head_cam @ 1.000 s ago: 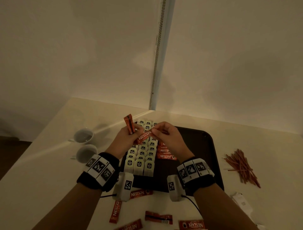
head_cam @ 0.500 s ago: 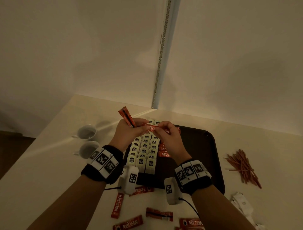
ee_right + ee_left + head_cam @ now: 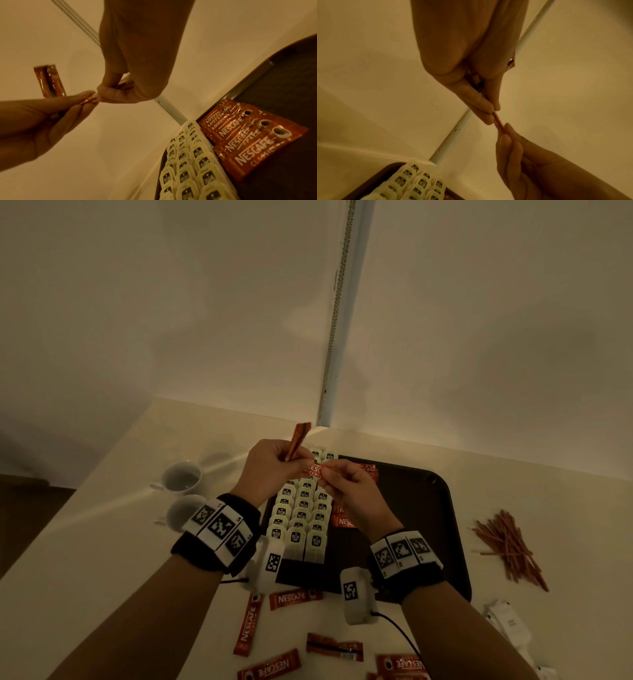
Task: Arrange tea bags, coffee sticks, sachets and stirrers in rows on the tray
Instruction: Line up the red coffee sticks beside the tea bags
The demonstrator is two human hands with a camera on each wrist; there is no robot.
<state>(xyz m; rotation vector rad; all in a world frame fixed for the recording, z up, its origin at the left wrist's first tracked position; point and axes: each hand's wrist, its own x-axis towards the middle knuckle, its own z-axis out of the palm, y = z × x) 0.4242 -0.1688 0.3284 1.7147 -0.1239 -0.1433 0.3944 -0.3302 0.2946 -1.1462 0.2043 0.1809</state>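
The setting is looking like a hotel room or office refreshment corner, though the frames are not settling which. A pale desk [image 3: 85,542] is sitting in the corner of plain cream walls [image 3: 171,302], with a white strip and a beaded cord [image 3: 337,313] running down where the walls are meeting. A dark serving tray [image 3: 442,508] is carrying tea bags [image 3: 301,518] standing in rows beside Nescafé Classic coffee sticks [image 3: 248,146]. Two white cups [image 3: 181,479] are waiting at the left, a heap of thin stirrers [image 3: 507,546] is lying at the right, and more coffee sticks are lying loose on the desk. Dim, warm light is colouring everything.
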